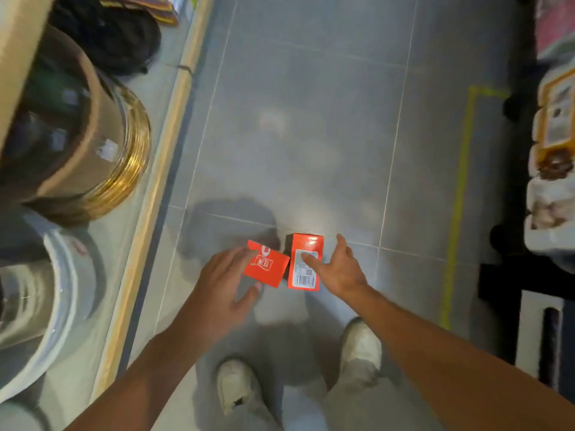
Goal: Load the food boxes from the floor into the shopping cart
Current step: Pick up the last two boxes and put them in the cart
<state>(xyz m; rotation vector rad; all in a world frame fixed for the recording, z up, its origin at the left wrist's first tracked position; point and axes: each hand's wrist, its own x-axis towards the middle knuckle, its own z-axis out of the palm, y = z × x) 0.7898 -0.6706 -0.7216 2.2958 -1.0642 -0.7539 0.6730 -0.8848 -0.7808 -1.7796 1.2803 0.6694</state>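
Two red food boxes (pixel 283 264) remain on the floor (pixel 311 135); our left hand (pixel 224 284) and right hand (pixel 337 269) reach with fingers spread, grasping nothing.

Two food boxes (pixel 267 264) (pixel 305 261) lie side by side on the floor (pixel 311 135), ahead of the shoes (pixel 362 343).

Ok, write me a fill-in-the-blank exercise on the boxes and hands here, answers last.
1. The two food boxes are mainly ___ in colour.
2. The box with the barcode lies under the ___ hand's fingers.
3. The left hand reaches the box that lies ___ relative to the other.
4. Both boxes lie on the grey ___ floor.

Answers: red; right; tilted; tiled
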